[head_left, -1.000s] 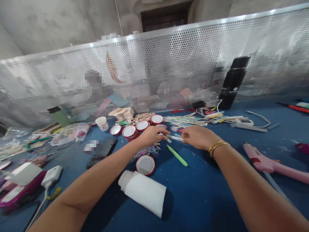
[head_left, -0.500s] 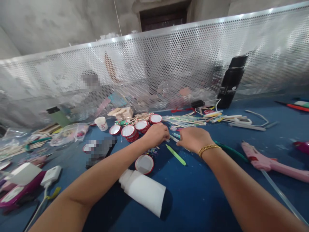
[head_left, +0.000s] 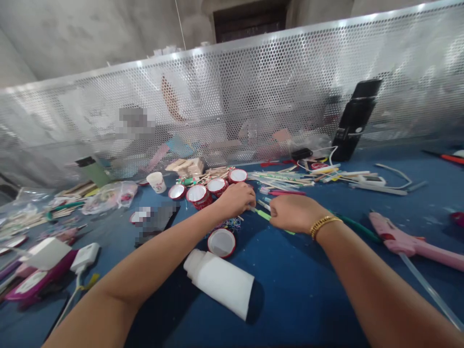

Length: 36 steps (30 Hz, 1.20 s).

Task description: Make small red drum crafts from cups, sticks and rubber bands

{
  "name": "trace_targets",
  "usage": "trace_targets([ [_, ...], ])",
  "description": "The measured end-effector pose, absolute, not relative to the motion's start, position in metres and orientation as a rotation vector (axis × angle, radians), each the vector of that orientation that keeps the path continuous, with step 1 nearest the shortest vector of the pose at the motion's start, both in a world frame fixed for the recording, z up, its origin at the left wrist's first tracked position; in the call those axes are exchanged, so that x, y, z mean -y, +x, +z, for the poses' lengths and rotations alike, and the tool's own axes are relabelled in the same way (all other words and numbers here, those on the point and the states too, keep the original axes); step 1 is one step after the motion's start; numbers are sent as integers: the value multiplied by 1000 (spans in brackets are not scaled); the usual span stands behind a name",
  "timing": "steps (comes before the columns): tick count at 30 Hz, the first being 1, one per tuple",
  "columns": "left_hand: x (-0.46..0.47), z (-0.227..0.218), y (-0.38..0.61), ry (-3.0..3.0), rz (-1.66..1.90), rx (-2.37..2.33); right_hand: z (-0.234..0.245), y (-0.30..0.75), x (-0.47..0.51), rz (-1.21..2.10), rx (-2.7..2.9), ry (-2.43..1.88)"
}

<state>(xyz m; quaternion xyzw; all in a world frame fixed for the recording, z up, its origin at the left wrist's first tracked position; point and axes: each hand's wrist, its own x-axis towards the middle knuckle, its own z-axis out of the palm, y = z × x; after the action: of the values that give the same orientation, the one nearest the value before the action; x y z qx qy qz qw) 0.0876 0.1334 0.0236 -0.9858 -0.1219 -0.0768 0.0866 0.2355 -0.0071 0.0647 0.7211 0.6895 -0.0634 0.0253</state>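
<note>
Over the middle of the blue table, my right hand (head_left: 295, 214) is closed on a slim lime-green pen (head_left: 262, 214). Its left end points at my left hand, and a bit of green shows below my palm. The fingers of my left hand (head_left: 238, 199) are pinched together at that tip; a small pale piece shows there, too small to name. Just behind my right hand lies a white and blue pen-like stick (head_left: 265, 205). Under my left wrist are tangled thin coloured threads (head_left: 232, 224) and a round red-rimmed lid (head_left: 221, 243).
Nearest me lies a white bottle (head_left: 221, 285). Red-rimmed round tins (head_left: 198, 194) stand behind my left forearm, beside a paper cup (head_left: 156, 182). A pink glue gun (head_left: 393, 237) lies right, a black bottle (head_left: 357, 121) behind it. A perforated metal screen (head_left: 246, 92) closes the back.
The lime-green pen lay loose on the table before; now my right hand holds it, its tip at my left fingers. The white stick formerly at my right fingers lies behind that hand.
</note>
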Motion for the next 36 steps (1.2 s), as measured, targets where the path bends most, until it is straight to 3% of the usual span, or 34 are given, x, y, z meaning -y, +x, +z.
trace_targets([
  [7, -130, 34, 53, -3066, -362, 622, 68, 241, 8, -153, -2196, 2258],
  [22, -117, 41, 54, -3256, -420, 507, 64, 233, 7, -174, -2275, 2245],
  [30, -116, 42, 52, -3523, -535, 913, 67, 234, 2, -113, -2358, 2246],
  [36, -111, 45, 53, -3494, -578, 871, 66, 234, 3, -49, -2392, 2278],
])
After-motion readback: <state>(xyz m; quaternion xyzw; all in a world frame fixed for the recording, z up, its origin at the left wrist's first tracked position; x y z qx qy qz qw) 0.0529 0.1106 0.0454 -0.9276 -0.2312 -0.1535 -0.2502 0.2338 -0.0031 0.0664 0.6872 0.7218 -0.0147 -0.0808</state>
